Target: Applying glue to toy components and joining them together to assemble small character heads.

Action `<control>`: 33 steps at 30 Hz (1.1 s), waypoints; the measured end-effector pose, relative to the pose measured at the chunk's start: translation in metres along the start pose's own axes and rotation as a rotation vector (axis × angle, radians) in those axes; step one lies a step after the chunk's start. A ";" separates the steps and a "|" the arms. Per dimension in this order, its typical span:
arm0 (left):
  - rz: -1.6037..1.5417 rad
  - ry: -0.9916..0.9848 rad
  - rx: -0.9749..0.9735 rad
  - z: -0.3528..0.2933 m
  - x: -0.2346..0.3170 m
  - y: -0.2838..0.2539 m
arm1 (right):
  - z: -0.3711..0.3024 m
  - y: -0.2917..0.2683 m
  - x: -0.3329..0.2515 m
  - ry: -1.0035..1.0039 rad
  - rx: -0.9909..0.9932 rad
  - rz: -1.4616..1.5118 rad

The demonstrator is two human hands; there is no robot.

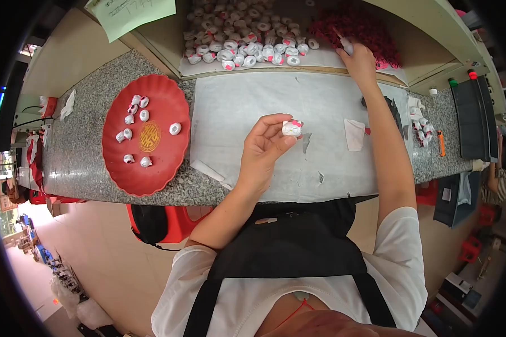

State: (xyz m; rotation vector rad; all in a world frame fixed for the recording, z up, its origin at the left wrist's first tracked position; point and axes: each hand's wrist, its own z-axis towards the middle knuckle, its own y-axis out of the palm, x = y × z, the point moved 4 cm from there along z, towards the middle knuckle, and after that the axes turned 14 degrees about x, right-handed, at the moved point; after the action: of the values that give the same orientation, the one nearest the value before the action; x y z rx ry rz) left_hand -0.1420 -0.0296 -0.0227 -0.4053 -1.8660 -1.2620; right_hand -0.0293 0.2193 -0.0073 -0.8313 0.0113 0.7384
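My left hand [260, 149] is raised over the white sheet [225, 106], pinching a small white cat-shaped head [292, 129] with pink on its top between thumb and fingers. Reaching far right into the shelf, my right hand [361, 63] is closed around a white-handled tool with a thin tip [347, 46]. That tip points into a heap of small pink pieces [376, 36], too small to make out singly. Beside the heap, to its left, lies a large pile of white heads [236, 50], some with pink parts.
On the left a red scalloped tray [166, 168] carries several white heads. At the right are more white pieces [421, 128], an orange stick-like item [441, 144] and a black bin [478, 126]. A folded white paper [353, 135] lies on the sheet. The shelf edge [298, 71] borders the worktop.
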 end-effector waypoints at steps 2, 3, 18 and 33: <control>-0.038 -0.034 0.029 -0.005 -0.002 -0.002 | -0.003 0.014 0.000 0.001 -0.142 -0.190; -0.039 -0.036 0.037 -0.005 -0.002 -0.003 | -0.003 0.015 0.004 -0.002 -0.138 -0.216; 0.006 0.011 -0.030 -0.001 -0.007 -0.006 | -0.032 -0.062 -0.032 0.513 -0.176 0.783; 0.503 0.419 -0.047 0.003 -0.016 0.019 | -0.127 -0.086 -0.081 0.876 -0.436 1.356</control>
State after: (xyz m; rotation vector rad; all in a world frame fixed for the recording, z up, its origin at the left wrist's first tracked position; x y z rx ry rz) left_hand -0.1207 -0.0159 -0.0236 -0.5467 -1.2786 -0.9568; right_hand -0.0048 0.0475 -0.0142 -1.5068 1.3490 1.5915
